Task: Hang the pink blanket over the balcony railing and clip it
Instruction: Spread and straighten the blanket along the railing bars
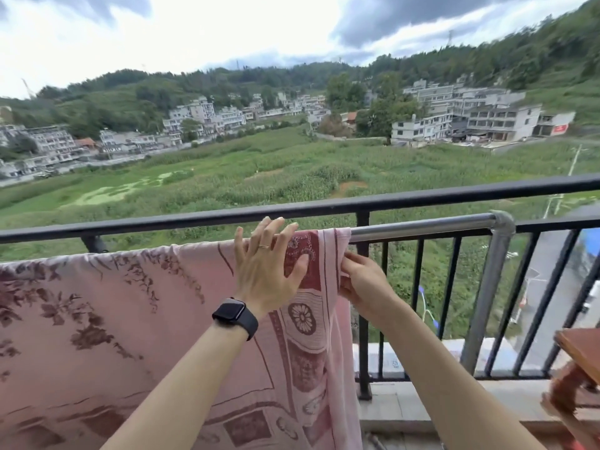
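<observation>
The pink blanket [130, 319], patterned with dark red flowers and borders, hangs over a silver metal rail [422, 227] that runs just inside the black balcony railing [194, 217]. My left hand [269, 264], with a ring and a black watch on the wrist, lies flat with fingers spread on the blanket's top right corner at the rail. My right hand [363, 280] pinches the blanket's right edge just below the rail. No clip is visible in either hand.
A silver upright post [487, 303] joins the rail at the right. A wooden piece of furniture [581, 362] stands at the lower right on the balcony floor. Beyond the railing lie green fields, houses and a road far below.
</observation>
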